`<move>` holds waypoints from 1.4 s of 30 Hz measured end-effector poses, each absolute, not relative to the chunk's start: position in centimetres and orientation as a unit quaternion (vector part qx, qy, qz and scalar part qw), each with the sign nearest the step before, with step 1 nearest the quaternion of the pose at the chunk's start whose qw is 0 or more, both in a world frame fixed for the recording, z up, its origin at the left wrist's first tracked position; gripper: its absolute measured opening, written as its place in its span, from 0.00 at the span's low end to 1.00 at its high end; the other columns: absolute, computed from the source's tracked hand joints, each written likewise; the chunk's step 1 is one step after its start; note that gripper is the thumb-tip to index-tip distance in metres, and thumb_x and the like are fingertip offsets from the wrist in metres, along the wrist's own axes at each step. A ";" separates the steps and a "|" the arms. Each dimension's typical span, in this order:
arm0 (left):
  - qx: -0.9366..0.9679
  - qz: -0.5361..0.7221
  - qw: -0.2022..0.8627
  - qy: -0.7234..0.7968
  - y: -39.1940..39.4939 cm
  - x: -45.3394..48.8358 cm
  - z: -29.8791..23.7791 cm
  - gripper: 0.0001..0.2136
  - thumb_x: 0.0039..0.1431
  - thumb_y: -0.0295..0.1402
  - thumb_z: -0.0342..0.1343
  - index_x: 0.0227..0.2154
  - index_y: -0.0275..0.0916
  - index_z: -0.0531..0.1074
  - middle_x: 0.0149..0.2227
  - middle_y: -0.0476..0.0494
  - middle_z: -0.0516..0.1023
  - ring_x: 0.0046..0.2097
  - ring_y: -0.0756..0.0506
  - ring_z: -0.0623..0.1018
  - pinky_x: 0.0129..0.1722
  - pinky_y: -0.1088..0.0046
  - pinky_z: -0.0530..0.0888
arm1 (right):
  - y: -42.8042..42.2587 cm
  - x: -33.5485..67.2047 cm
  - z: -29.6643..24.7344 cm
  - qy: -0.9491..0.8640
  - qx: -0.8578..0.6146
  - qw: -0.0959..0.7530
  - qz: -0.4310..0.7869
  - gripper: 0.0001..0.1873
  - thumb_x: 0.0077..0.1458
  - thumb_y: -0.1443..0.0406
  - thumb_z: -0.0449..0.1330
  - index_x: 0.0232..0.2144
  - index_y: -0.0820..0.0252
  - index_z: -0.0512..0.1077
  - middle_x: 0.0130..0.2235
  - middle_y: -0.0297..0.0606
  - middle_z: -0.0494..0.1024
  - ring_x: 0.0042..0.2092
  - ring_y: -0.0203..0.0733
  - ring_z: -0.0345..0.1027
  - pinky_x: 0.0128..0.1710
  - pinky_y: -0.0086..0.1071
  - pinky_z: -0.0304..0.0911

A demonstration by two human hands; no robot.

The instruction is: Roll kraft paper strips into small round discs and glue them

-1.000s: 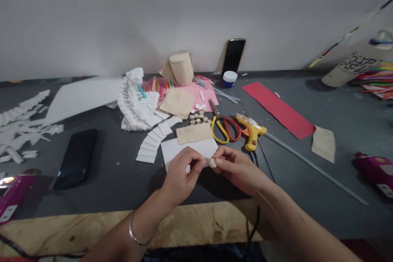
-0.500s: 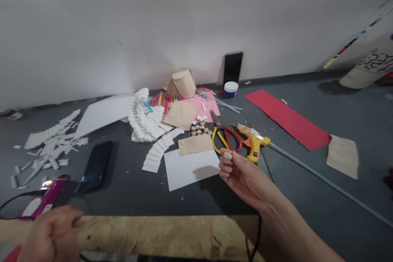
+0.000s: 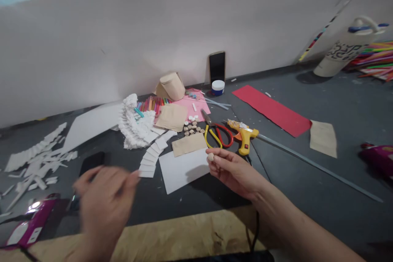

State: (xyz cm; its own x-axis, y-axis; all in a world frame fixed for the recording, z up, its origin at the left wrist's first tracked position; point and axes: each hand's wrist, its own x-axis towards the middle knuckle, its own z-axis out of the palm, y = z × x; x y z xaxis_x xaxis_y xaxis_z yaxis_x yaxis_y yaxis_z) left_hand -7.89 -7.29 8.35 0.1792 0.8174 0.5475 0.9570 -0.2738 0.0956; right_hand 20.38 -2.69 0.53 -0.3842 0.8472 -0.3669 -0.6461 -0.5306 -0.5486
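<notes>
My right hand (image 3: 232, 170) pinches a small beige rolled paper piece (image 3: 210, 157) between thumb and fingers, held above a white sheet (image 3: 181, 168) on the grey table. My left hand (image 3: 102, 202) is blurred in motion at the lower left, fingers spread, holding nothing I can make out. It hovers in front of a black phone (image 3: 92, 160). A row of white paper strips (image 3: 152, 153) lies between the two hands.
Red and yellow scissors (image 3: 216, 133) and a yellow glue gun (image 3: 244, 134) lie behind my right hand. Small beige rolls (image 3: 193, 128), a tan paper (image 3: 188, 144), a fluffy white piece (image 3: 134, 123), a red strip (image 3: 272, 110) and white scraps (image 3: 33, 159) surround them. A magenta tool (image 3: 29, 225) sits far left.
My left hand let go of the small piece, dropped to the lower left edge, and now sweeps back up over the phone. My right hand keeps holding the beige roll.
</notes>
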 end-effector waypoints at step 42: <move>-0.909 -0.157 -0.244 -0.300 -2.2 0.1 2.3 0.07 0.67 0.32 0.48 0.33 0.40 0.69 0.30 0.50 0.79 0.31 0.48 0.76 0.34 0.71 0.67 | 9.6 19.5 -2.4 -0.705 -0.498 0.369 0.344 0.17 0.59 0.65 0.56 0.51 0.57 0.70 0.46 0.42 0.80 0.45 0.42 0.74 0.46 0.37 0.67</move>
State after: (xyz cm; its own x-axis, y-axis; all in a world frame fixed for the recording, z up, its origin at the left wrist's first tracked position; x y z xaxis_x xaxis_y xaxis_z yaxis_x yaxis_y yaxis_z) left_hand 0.08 -2.20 2.29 0.7713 0.6211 0.1391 0.4679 -0.7014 0.5378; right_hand 19.50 9.58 -2.36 -0.2315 0.9563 0.1783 0.4480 0.2675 -0.8531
